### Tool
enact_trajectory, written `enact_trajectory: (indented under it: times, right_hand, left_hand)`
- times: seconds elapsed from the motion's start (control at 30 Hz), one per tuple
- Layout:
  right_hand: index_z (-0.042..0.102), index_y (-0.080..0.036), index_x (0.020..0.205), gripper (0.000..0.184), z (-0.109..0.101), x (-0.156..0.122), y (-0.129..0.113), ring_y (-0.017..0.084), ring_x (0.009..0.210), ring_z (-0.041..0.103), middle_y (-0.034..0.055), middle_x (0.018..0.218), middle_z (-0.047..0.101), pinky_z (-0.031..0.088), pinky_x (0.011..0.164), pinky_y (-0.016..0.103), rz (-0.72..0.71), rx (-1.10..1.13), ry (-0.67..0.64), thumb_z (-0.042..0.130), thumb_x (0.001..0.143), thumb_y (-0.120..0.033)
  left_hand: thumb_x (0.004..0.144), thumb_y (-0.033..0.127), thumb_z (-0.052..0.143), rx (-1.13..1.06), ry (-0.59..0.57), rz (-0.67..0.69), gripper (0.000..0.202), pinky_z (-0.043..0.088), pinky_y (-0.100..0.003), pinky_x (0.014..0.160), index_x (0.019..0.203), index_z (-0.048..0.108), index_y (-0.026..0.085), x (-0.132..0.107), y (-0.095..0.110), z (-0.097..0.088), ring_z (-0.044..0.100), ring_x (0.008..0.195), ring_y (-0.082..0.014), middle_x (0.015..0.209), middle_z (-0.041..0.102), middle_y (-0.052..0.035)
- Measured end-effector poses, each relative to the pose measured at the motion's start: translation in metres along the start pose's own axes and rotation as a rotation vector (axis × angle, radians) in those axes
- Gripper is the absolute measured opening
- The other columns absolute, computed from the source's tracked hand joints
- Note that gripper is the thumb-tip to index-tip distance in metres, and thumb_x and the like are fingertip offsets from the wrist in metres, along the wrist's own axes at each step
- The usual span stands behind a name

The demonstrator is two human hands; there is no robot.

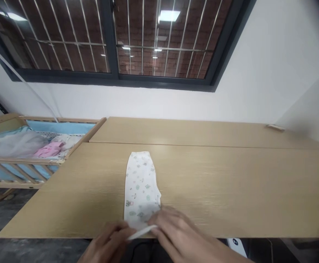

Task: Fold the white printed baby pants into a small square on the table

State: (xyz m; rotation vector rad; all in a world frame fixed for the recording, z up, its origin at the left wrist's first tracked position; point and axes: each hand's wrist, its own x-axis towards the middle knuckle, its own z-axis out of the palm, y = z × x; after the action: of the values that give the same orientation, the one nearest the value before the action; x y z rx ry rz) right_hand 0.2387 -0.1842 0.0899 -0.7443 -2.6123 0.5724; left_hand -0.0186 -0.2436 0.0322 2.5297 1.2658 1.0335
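Observation:
Flat on the wooden table lies a pair of white baby pants (141, 182), folded lengthwise and printed with small green and grey figures. Its near end reaches the table's front edge, where both hands are. My left hand (111, 239) pinches the near end at its left corner. My right hand (175, 230) grips the same end at the right, its fingers bent over the cloth. Between the two hands the white edge of the cloth is lifted and slightly blurred. Some fingertips are hidden.
The wooden table (230, 182) stretches far to the right, with a seam near the back. At the left stands a wooden crib (25, 159) with pink and white cloths in it. A small flat object (275, 127) lies at the back right. A barred window is above.

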Motion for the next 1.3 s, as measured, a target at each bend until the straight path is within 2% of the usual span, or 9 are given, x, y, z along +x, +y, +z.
enact_trajectory:
  times: [0.17, 0.3, 0.4, 0.57, 0.73, 0.87, 1.03, 1.17, 1.3]
  right_hand:
    - [0.058, -0.021, 0.116, 0.024, -0.04, 0.042, 0.012, 0.018, 0.099, 0.061, 0.0082, 0.111, 0.06, 0.052, 0.091, 0.032, 0.078, 0.077, 0.11, 0.037, 0.106, -0.027]
    - [0.057, -0.021, 0.119, 0.023, -0.043, 0.089, 0.061, 0.019, 0.1, 0.06, 0.0076, 0.11, 0.06, 0.05, 0.09, 0.034, 0.117, 0.078, 0.305, 0.042, 0.105, -0.032]
    - [0.059, -0.019, 0.109, 0.019, -0.033, 0.13, 0.114, 0.02, 0.095, 0.059, 0.0061, 0.102, 0.064, 0.047, 0.088, 0.034, 0.155, 0.066, 0.449, 0.047, 0.103, -0.032]
    - [0.062, -0.017, 0.095, 0.014, -0.002, 0.185, 0.188, 0.019, 0.098, 0.058, 0.0066, 0.101, 0.063, 0.045, 0.089, 0.032, 0.293, 0.011, 0.37, 0.048, 0.097, -0.016]
    - [0.062, -0.016, 0.092, 0.017, 0.02, 0.2, 0.215, 0.019, 0.098, 0.058, 0.0091, 0.101, 0.061, 0.045, 0.088, 0.03, 0.366, -0.027, 0.293, 0.047, 0.095, -0.009]
    - [0.062, -0.015, 0.104, 0.017, 0.017, 0.197, 0.212, 0.021, 0.109, 0.056, 0.0119, 0.109, 0.061, 0.043, 0.096, 0.032, 0.372, -0.046, 0.295, 0.046, 0.1, -0.018]
    - [0.048, -0.016, 0.137, 0.039, -0.002, 0.174, 0.168, 0.024, 0.127, 0.05, 0.0149, 0.136, 0.054, 0.038, 0.108, 0.039, 0.19, -0.052, 0.289, 0.041, 0.104, -0.035]
    - [0.041, -0.022, 0.148, 0.048, -0.003, 0.143, 0.112, 0.024, 0.139, 0.043, 0.0103, 0.152, 0.046, 0.036, 0.114, 0.04, -0.071, 0.042, -0.01, 0.039, 0.105, -0.044]
    - [0.044, -0.02, 0.149, 0.051, 0.012, 0.122, 0.085, 0.024, 0.143, 0.041, 0.0117, 0.157, 0.041, 0.033, 0.117, 0.039, -0.165, 0.061, -0.293, 0.033, 0.106, -0.045]
  left_hand:
    - [0.104, 0.032, 0.043, 0.042, 0.139, -0.17, 0.026, 0.054, -0.025, 0.087, 0.126, 0.056, 0.026, 0.062, -0.027, -0.024, 0.068, 0.099, -0.0152, 0.109, 0.069, -0.0028]
    - [0.103, 0.042, 0.041, 0.138, 0.095, -0.217, 0.03, 0.051, -0.034, 0.091, 0.106, 0.064, 0.023, 0.136, -0.07, -0.035, 0.066, 0.099, -0.0208, 0.103, 0.07, -0.0033]
    - [0.104, 0.039, 0.035, 0.237, -0.036, -0.316, 0.035, 0.049, -0.031, 0.082, 0.102, 0.064, 0.02, 0.181, -0.105, -0.024, 0.065, 0.097, -0.0218, 0.103, 0.071, -0.0059]
    - [0.102, 0.023, 0.038, 0.401, -0.16, -0.486, 0.028, 0.045, -0.03, 0.075, 0.099, 0.064, 0.014, 0.212, -0.148, 0.024, 0.066, 0.09, -0.0222, 0.101, 0.071, -0.0126]
    - [0.101, 0.018, 0.036, 0.529, -0.167, -0.541, 0.028, 0.046, -0.033, 0.084, 0.106, 0.064, 0.011, 0.218, -0.161, 0.05, 0.064, 0.101, -0.0256, 0.105, 0.068, -0.0172]
    - [0.102, 0.021, 0.033, 0.612, -0.142, -0.532, 0.035, 0.046, -0.04, 0.092, 0.121, 0.059, 0.005, 0.211, -0.14, 0.048, 0.057, 0.114, -0.0319, 0.12, 0.063, -0.0233]
    - [0.101, 0.038, 0.041, 0.656, -0.158, -0.385, 0.051, 0.046, -0.046, 0.098, 0.138, 0.05, 0.004, 0.159, -0.073, 0.064, 0.054, 0.12, -0.0355, 0.141, 0.053, -0.0231]
    - [0.095, 0.044, 0.049, 0.688, -0.146, -0.263, 0.053, 0.047, -0.052, 0.1, 0.128, 0.062, 0.005, 0.103, -0.032, 0.09, 0.055, 0.122, -0.0391, 0.13, 0.062, -0.0233]
    - [0.094, 0.033, 0.047, 0.672, -0.124, -0.165, 0.035, 0.053, -0.056, 0.089, 0.113, 0.073, 0.017, 0.075, -0.025, 0.101, 0.066, 0.101, -0.0358, 0.108, 0.073, -0.0173]
